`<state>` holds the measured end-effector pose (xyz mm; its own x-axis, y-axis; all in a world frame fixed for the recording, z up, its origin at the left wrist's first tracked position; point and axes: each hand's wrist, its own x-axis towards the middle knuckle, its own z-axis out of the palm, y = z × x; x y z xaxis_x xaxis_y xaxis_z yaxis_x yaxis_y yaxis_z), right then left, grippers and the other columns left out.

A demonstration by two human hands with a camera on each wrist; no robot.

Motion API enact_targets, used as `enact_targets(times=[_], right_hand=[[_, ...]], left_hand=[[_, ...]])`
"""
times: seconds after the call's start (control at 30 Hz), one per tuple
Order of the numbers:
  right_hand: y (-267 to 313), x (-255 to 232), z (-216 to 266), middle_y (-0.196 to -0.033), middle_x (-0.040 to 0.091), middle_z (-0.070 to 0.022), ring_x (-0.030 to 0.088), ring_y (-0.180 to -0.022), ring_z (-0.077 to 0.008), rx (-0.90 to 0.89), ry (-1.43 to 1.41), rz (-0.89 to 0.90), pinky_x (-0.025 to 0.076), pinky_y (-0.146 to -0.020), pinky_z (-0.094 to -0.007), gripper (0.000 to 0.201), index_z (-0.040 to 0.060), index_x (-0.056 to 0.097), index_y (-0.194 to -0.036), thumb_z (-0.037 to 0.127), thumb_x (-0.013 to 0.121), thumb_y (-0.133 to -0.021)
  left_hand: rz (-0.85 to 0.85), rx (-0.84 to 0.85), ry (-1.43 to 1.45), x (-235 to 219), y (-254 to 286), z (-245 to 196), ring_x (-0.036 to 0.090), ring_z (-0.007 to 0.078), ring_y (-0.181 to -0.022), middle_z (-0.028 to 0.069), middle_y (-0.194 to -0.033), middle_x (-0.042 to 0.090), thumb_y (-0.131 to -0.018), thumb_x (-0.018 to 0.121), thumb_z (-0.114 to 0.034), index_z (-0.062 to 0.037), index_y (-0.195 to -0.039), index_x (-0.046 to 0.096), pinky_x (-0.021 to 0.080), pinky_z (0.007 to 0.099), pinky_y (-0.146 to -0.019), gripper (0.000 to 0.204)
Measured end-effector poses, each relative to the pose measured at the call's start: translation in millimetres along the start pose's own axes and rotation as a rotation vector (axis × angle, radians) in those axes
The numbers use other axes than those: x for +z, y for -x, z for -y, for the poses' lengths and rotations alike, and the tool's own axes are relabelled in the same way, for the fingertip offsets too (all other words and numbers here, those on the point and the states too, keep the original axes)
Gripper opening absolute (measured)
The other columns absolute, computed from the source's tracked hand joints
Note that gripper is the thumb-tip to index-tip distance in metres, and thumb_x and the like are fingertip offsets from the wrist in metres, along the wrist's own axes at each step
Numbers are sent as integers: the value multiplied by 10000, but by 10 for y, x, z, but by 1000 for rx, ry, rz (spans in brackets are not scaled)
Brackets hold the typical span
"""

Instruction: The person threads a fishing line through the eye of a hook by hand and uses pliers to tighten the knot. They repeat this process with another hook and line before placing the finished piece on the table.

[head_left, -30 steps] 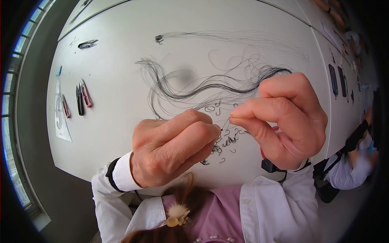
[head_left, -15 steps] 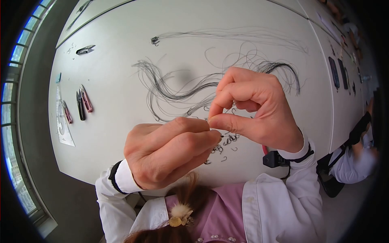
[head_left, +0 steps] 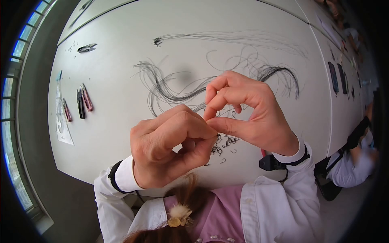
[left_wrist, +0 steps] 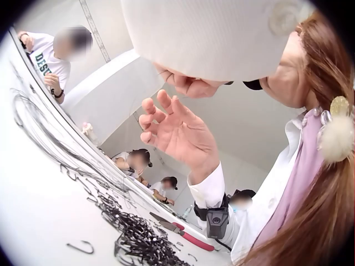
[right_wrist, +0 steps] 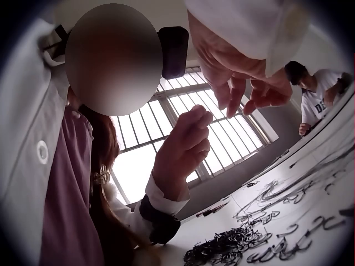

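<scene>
Above the white table, my left hand pinches a small fish hook between thumb and fingers. Most of the hook is hidden by the fingers; only a dark speck shows at their tips. My right hand meets it there, thumb and forefinger pinching thin fishing line while the other fingers stay spread. Below the hands lies a heap of loose black fish hooks, with single ones scattered around it. Behind them stretches a wavy bundle of dark fishing line, partly covered by the right hand.
Farther back lies a cluster of hooks tied to long lines. On the left are black thread snips, pink snips, grey snips and a clear set square. Red-handled pliers lie beside the heap. Other people sit beyond.
My right hand has moved left to the left hand's fingertips, closing the gap where line showed between them. The left hand has turned slightly, its fingers arching more.
</scene>
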<state>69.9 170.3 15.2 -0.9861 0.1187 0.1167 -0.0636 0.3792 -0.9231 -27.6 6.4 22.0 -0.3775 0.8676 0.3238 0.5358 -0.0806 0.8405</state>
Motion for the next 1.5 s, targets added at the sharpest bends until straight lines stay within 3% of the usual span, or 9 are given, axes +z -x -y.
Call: enact_targets(times=[0.13,0.23,0.37,0.6,0.7,0.87,1.0,1.17,1.5], right_hand=[[-31,-105,3,-954,546,-63,499,-894,-146,-92,-113,-180,374,-775,-286,169,58,683,-829,146,738,-695],[17,-193,114,-951,544,-52,498,-866,-146,-150,111,-45,374,-758,-292,185,66,686,-824,139,753,-668],[21,-78,76,-828,551,-17,480,-798,-152,-192,172,-117,372,-706,-298,167,79,683,-739,38,753,-593],[21,-93,92,-818,567,-22,473,-791,-163,-149,151,-118,383,-714,-295,158,79,673,-704,7,742,-581],[6,-101,137,-840,584,-33,497,-806,-174,-238,232,-40,393,-744,-300,202,70,674,-760,19,748,-579],[-7,-78,166,-879,615,-55,535,-815,-188,-103,62,-66,400,-786,-309,363,40,655,-905,66,780,-565],[-8,-97,125,-824,627,-47,523,-796,-177,-169,85,18,397,-767,-299,303,49,663,-866,60,772,-583],[21,-75,115,-721,625,-16,487,-740,-161,-123,96,-63,380,-732,-304,173,55,667,-770,40,753,-621],[35,-36,111,-679,607,2,467,-707,-157,-136,103,-112,366,-728,-302,123,64,619,-700,-1,686,-619]], left_hand=[[-58,-61,18,-16,10,5,556,97,-546,37,-685,560,-683,640,99,-13,-758,575,433,217,-468,149],[-79,-61,39,-28,9,11,555,95,-545,41,-691,562,-683,635,101,-9,-754,571,428,215,-466,145],[-79,-41,21,-16,17,27,553,97,-544,44,-699,564,-682,632,106,-6,-754,568,427,216,-464,148],[-55,-20,36,-15,14,36,551,93,-562,55,-720,575,-690,629,98,-7,-763,566,428,206,-469,143],[-64,14,-17,-22,26,30,550,73,-558,66,-722,587,-685,634,96,-10,-769,571,428,188,-470,150],[-112,20,1,-24,31,41,563,81,-563,65,-716,588,-679,629,102,-6,-765,571,433,199,-474,149],[-99,36,-23,-25,36,37,566,88,-568,66,-717,587,-687,632,100,2,-767,571,436,203,-481,141],[-110,16,-34,-15,33,44,560,92,-563,65,-711,583,-691,640,91,2,-768,571,434,202,-486,136],[-51,22,4,-23,14,78,522,87,-551,72,-723,581,-712,637,85,8,-792,576,392,206,-472,127]])
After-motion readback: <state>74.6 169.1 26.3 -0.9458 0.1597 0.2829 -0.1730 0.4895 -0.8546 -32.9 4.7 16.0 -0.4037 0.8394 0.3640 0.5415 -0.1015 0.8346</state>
